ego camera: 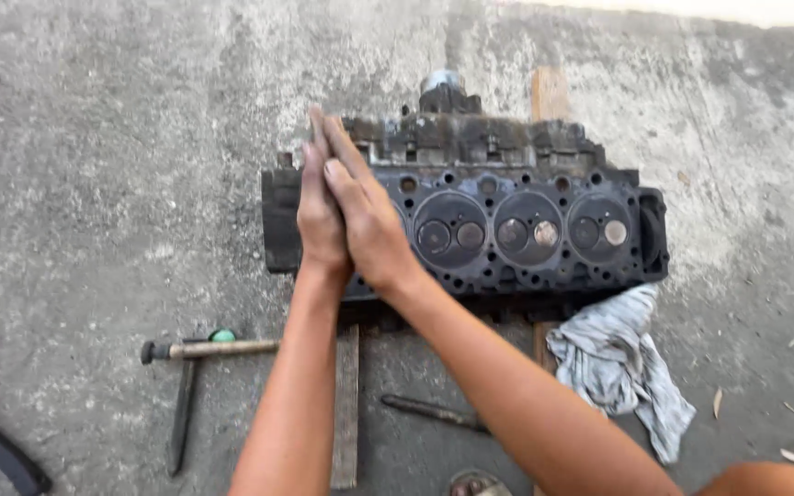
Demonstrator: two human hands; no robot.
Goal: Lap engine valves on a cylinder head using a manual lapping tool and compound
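Observation:
A dark, greasy engine cylinder head (526,230) lies on concrete ground, its round combustion chambers with valves facing up. My left hand (317,207) and my right hand (368,211) are pressed together palm to palm above the head's left end, fingers straight and pointing away from me. Neither hand holds anything. They hide the leftmost chamber.
A wooden-handled hammer (209,349) and a dark flat bar (181,418) lie at the lower left. A wooden plank (345,404) runs under the head. A thin metal rod (429,411) lies near the plank, a grey rag (622,363) at the right.

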